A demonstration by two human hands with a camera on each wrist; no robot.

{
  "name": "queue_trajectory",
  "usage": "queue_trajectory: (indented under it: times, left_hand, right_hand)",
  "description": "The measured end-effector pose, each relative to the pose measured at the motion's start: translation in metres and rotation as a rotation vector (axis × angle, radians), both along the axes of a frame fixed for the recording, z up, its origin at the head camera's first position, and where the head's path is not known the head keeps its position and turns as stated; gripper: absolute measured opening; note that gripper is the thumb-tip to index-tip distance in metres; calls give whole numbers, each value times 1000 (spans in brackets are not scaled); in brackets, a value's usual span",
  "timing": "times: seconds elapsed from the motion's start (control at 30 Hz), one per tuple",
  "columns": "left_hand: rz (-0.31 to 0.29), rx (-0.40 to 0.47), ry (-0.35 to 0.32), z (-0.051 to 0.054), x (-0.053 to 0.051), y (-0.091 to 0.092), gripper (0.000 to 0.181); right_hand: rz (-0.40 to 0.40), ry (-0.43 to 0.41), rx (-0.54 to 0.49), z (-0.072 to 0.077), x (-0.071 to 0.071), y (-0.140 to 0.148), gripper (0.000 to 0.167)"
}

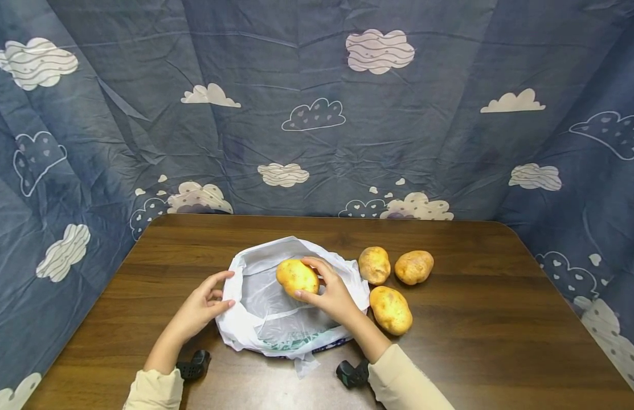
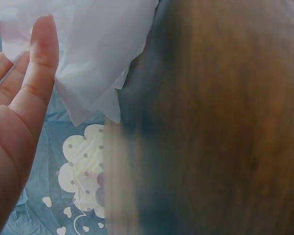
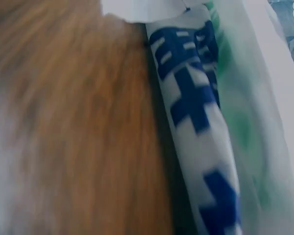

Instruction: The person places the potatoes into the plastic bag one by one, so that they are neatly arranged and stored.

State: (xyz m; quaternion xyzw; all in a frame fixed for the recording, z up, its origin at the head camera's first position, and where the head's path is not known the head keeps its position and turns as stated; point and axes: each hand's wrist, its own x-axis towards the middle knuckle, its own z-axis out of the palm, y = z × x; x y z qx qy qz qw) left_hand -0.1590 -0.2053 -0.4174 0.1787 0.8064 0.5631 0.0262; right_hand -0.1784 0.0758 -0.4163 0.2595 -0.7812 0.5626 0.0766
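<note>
My right hand (image 1: 337,293) grips a yellow potato (image 1: 295,278) above the mouth of a white plastic bag (image 1: 228,319). The bag lies spread wide on the table, its rim folded outward, with green print inside. At the bag's left rim is my left hand (image 1: 199,307); in the left wrist view the white plastic (image 2: 100,49) passes between the thumb and the other fingers, which it partly hides. The right wrist view catches the bag's blue-printed side (image 3: 191,98) but neither the right hand nor the held potato.
Right of the bag lie three more potatoes: one (image 1: 374,265) at its back right edge, one (image 1: 414,267) farther right, and one (image 1: 391,310) in front. The brown wooden table (image 1: 501,319) ends at a blue cloud-patterned curtain (image 1: 419,148).
</note>
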Motion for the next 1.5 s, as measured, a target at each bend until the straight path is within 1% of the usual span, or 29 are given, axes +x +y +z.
queue_trajectory:
  times: [0.1,0.27,0.5,0.7,0.9,1.0,1.23,1.3,1.5]
  left_hand:
    - [-1,-4,-8,0,0,0,53]
    - [5,-10,-14,2,0,1,53]
    - [2,-8,-13,2,0,1,53]
    - [6,-5,-21,1,1,1,52]
    - [4,-3,-7,0,1,1,52]
    - [-2,2,6,0,-1,1,52]
    - [-13,9,-3,-2,-1,-1,53]
    - [-10,5,-7,-1,-2,-1,53]
    - [-6,5,-19,-2,-1,-2,53]
  right_hand:
    - [11,-8,-4,-2,-2,-5,58]
    - [8,-26,-1,-3,-4,-13,58]
    - [14,-80,-1,-5,-9,-27,57]
    - [9,-71,-8,-8,-12,-38,55]
    - [-11,-108,4,-9,-14,-43,56]
    - [-20,-112,5,-11,-17,-43,55]
    - [-66,-136,47,-46,-38,-47,59]
    - [-76,-137,58,-50,-41,-49,59]
    - [-84,-131,79,-53,-45,-55,59]
